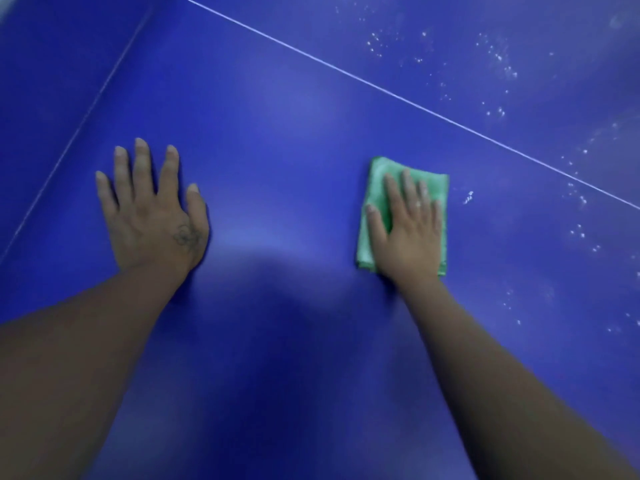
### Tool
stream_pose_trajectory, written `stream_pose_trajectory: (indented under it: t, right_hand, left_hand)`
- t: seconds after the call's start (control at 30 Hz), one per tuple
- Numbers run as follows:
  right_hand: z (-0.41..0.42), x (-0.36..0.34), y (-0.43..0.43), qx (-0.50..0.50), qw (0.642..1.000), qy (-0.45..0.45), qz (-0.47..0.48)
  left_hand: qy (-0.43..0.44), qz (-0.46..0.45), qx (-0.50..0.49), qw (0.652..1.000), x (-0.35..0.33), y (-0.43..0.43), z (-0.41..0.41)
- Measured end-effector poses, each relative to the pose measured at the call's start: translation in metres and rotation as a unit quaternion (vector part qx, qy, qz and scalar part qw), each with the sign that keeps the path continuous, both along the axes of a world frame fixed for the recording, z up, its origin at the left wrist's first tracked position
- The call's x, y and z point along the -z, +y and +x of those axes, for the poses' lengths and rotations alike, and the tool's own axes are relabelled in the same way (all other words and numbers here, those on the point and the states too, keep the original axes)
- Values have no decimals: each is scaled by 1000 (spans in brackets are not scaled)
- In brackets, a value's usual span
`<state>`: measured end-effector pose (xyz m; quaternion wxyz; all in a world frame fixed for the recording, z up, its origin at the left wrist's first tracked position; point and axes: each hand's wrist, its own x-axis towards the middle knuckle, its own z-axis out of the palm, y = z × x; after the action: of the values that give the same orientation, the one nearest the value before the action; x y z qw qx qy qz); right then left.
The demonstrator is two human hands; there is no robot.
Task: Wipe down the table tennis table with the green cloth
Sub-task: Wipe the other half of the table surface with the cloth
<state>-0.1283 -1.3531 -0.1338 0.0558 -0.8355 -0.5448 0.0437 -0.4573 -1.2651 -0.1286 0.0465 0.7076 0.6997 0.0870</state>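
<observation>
The blue table tennis table (284, 140) fills the view. A folded green cloth (375, 183) lies flat on it at centre right. My right hand (407, 225) presses on the cloth with straight fingers and covers most of it. My left hand (156, 209) rests flat on the bare surface to the left, fingers spread, well apart from the cloth.
A thin white line (415, 103) runs diagonally from the top centre to the right edge. White specks and droplets (498, 60) are scattered over the surface at the upper right and right, one small cluster (468, 197) just right of the cloth. A fainter line (69, 143) crosses the left side.
</observation>
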Motion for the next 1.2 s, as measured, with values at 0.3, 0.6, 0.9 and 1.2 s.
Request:
stream_pose_trajectory:
  t: [0.3, 0.6, 0.9, 1.2]
  right_hand:
    - [-113, -1, -69, -39, 999, 2, 11]
    - [-92, 5, -185, -122, 992, 35, 25]
    - [21, 15, -35, 79, 996, 33, 19]
    - [-101, 13, -131, 2, 998, 12, 56]
  left_hand:
    - [6, -37, 34, 999, -4, -27, -2]
    - [7, -5, 100, 995, 3, -139, 3]
    - [-13, -21, 78, 997, 1, -136, 6]
    - [-33, -21, 69, 997, 6, -135, 5]
